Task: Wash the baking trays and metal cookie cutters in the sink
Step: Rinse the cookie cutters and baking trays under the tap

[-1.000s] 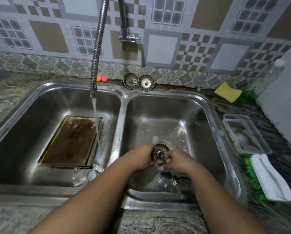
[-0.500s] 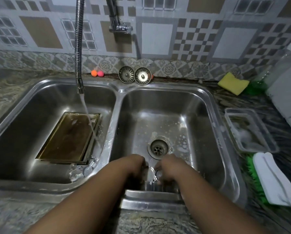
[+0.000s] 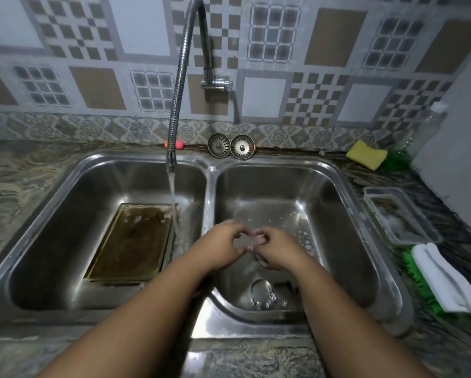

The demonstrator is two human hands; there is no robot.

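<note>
Left hand [image 3: 223,248] and right hand [image 3: 276,251] meet with curled fingers, clasping I cannot tell what; small shiny metal cookie cutters [image 3: 264,296] lie at their 6 o'clock in the right basin [image 3: 338,214], nearer the right hand.

Back wall [image 3: 264,96] tiled w/ grey, white & tan squares, some checkered. Ornate patterned border strip [image 3: 92,129] runs below it. Marbled stone counter [image 3: 7,173] L & R, dark-veined. Plain grey panel [image 3: 463,132] at far R. Light dim, bluish.

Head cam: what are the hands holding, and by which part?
Probably a metal cutter, pinched between left hand and right hand over the right basin; too blurred to confirm it or the gripped part.
</note>
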